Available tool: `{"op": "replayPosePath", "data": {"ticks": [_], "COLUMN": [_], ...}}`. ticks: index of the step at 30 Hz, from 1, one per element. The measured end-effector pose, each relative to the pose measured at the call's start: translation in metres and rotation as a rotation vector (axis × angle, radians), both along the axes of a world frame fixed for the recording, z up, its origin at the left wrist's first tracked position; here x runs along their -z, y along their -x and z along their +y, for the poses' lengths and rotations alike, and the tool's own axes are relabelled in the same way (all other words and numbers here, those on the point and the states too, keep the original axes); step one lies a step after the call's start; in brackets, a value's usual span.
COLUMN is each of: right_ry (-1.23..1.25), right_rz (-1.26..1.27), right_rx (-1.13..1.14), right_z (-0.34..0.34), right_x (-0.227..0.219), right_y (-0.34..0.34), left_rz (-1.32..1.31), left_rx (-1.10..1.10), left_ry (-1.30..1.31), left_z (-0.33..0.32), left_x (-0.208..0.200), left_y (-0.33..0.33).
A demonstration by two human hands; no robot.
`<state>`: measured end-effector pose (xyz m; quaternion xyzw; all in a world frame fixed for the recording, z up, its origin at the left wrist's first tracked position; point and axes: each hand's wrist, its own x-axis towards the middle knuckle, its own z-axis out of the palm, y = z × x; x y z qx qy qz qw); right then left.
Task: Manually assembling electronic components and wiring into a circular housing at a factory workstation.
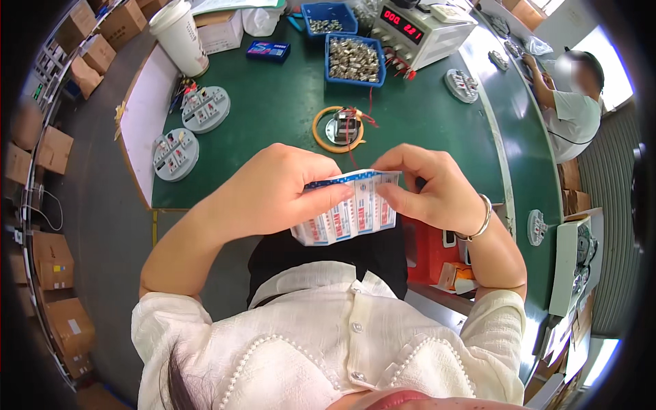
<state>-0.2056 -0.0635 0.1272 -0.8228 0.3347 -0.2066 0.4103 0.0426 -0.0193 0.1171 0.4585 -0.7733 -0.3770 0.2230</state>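
Over the front edge of the bench, both my hands hold a sheet of joined white paper packets (345, 222) with red and blue print. It looks like a row of wrapped adhesive bandages. My left hand (273, 195) pinches its upper left part, thumb on the near face. At the upper right corner, my right hand (434, 191) grips it between thumb and fingers. A blue patterned band runs along the top edge. Just beyond my hands, an orange ring (317, 130) lies on the green bench (266, 109) around a small metal-and-black part (344, 128) with red wires.
Blue bins (354, 60) of small metal parts stand at the back, beside a power supply (424, 33) with a lit red display. Round grey fixtures (176, 154) lie at left, near a paper cup (181, 41) and a blue box (268, 51). Another person (574, 109) sits far right.
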Motion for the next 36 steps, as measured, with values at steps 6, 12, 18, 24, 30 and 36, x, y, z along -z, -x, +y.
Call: {"op": "replayPosePath", "data": {"ticks": [6, 12, 18, 24, 30, 36], "right_ry": [-0.052, -0.227, -0.231, -0.161, -0.511, -0.684], "right_rz": [-0.031, -0.077, -0.2, -0.584, -0.742, -0.725], "right_rx": [-0.251, -0.332, -0.312, 0.088, 0.556, 0.478], "right_z": [-0.01, -0.021, -0.025, -0.059, -0.084, -0.099], "right_x": [0.018, 0.022, 0.036, 0.057, 0.076, 0.076], "right_y": [-0.02, -0.027, -0.027, 0.019, 0.03, 0.015], "left_rz": [0.197, 0.327, 0.433, 0.599, 0.342, -0.266], "left_rx": [0.095, 0.079, 0.051, -0.324, -0.682, -0.561], "left_ry": [-0.153, -0.247, -0.341, -0.087, 0.086, 0.226], "left_z": [0.004, 0.004, -0.001, -0.03, -0.1, -0.133], "left_x": [0.014, 0.02, 0.028, 0.043, 0.092, 0.093], "left_y": [-0.01, -0.014, -0.017, -0.045, -0.086, -0.084]}}
